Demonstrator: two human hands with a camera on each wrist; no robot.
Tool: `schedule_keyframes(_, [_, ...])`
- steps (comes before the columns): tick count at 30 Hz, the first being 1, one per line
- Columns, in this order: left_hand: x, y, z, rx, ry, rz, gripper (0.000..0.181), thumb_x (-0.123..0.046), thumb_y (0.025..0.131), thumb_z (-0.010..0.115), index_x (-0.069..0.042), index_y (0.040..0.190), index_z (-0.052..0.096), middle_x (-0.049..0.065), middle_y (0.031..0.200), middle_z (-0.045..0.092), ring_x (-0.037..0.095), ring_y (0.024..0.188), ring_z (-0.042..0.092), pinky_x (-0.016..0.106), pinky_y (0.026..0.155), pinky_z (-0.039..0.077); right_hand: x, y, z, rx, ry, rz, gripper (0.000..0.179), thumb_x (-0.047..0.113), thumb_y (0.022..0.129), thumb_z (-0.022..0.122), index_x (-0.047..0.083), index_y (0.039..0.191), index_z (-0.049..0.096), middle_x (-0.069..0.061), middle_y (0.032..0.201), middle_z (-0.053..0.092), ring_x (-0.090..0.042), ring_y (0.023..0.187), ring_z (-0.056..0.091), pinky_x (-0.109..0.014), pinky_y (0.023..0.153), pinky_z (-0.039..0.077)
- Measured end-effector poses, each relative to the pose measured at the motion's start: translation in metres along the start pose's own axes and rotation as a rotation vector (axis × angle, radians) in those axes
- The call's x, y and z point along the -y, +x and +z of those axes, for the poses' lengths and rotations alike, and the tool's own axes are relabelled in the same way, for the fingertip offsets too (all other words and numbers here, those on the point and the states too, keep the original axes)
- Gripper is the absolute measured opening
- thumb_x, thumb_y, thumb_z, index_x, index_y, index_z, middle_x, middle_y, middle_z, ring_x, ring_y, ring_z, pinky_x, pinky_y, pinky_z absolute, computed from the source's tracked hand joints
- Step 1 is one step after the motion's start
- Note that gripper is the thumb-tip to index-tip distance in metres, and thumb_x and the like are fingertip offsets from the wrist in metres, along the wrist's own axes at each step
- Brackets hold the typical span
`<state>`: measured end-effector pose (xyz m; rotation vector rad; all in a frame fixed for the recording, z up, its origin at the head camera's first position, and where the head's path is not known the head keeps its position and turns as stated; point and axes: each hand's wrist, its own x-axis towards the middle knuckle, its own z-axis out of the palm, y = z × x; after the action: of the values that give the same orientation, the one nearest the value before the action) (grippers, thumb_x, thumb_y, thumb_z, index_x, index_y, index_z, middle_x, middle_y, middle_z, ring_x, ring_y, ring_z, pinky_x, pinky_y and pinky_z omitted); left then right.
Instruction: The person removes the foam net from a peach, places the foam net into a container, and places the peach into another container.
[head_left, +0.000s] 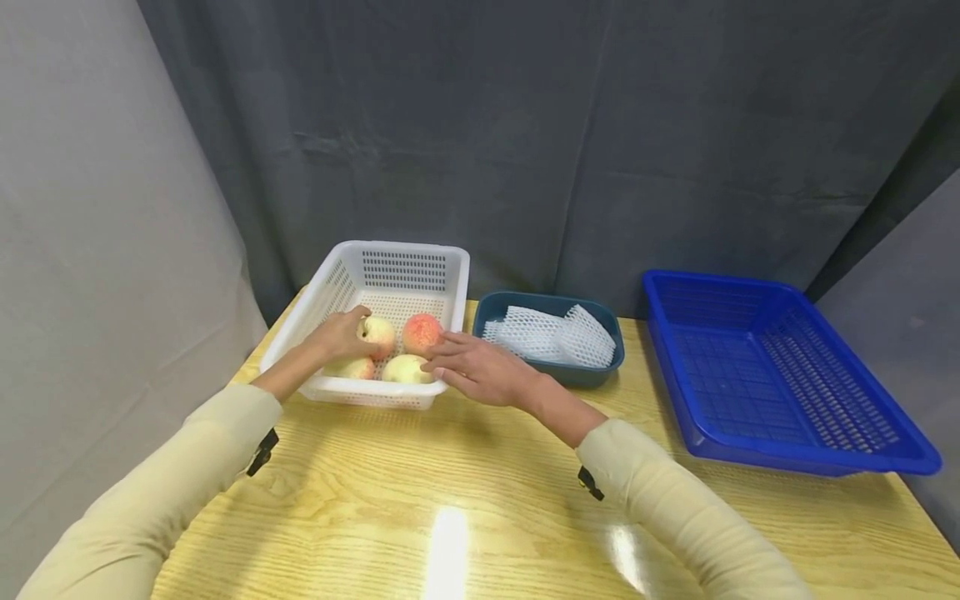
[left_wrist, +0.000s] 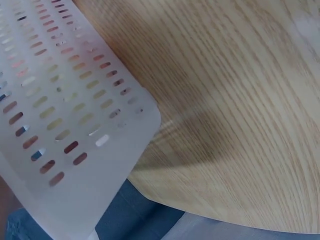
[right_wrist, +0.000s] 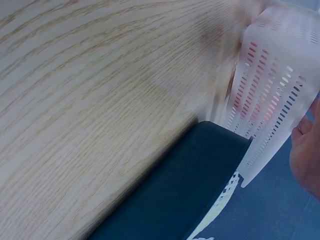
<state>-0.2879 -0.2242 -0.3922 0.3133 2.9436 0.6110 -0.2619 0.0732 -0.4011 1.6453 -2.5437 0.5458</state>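
In the head view a white perforated basket (head_left: 408, 257) holds several round fruits, like peaches or apples. My left hand (head_left: 341, 337) reaches inside, thumb and fingers around a yellow-and-red fruit (head_left: 380, 336). Another (head_left: 352, 367) lies partly under that hand. My right hand (head_left: 483, 367) extends over the basket's right front rim, fingers fairly straight. Its fingertips are beside a redder fruit (head_left: 422, 333) and a pale yellow fruit (head_left: 406, 369); contact with them is unclear. Part of the right hand (right_wrist: 306, 155) shows at the edge of the right wrist view.
A dark teal tub (head_left: 543, 298) with white foam net sleeves (head_left: 551, 333) stands right of the basket. Farther right sits a large blue basket (head_left: 750, 350) with nothing visible in it. All stand on a wooden table (head_left: 360, 500), with a grey curtain (head_left: 480, 125) behind.
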Motion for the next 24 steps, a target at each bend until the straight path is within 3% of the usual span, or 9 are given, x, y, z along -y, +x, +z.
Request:
schedule_keyframes(9, [-0.0023, -0.0037, -0.0038, 0.010, -0.004, -0.015, 0.086, -0.043, 0.088, 0.071, 0.010, 0.145, 0.035, 0.036, 0.134, 0.051, 0.051, 0.123, 0.049, 0.056, 0.101, 0.043, 0.0019, 0.0002, -0.0016, -0.006, 0.014, -0.007, 0.038, 0.027, 0.108, 0.042, 0.013, 0.134, 0.065, -0.006, 0.138, 0.059, -0.033, 0.143, 0.034, -0.037, 0.119, 0.018])
schedule_keyframes(14, [-0.0021, -0.0044, -0.0052, 0.008, -0.010, -0.045, 0.085, -0.041, 0.091, 0.068, 0.010, 0.148, 0.031, 0.035, 0.135, 0.051, 0.050, 0.123, 0.050, 0.055, 0.100, 0.043, 0.0029, 0.0004, -0.0023, -0.013, 0.021, -0.003, 0.037, 0.027, 0.108, 0.043, 0.013, 0.133, 0.066, -0.006, 0.138, 0.060, -0.033, 0.143, 0.034, -0.038, 0.119, 0.019])
schedule_keyframes(24, [-0.0011, -0.0058, -0.0058, 0.006, -0.003, -0.117, 0.088, -0.041, 0.088, 0.068, 0.006, 0.150, 0.028, 0.036, 0.134, 0.051, 0.050, 0.121, 0.052, 0.056, 0.098, 0.044, 0.0024, 0.0005, -0.0012, -0.018, 0.014, 0.005, 0.037, 0.027, 0.107, 0.043, 0.013, 0.132, 0.066, -0.006, 0.138, 0.060, -0.033, 0.142, 0.035, -0.038, 0.119, 0.019])
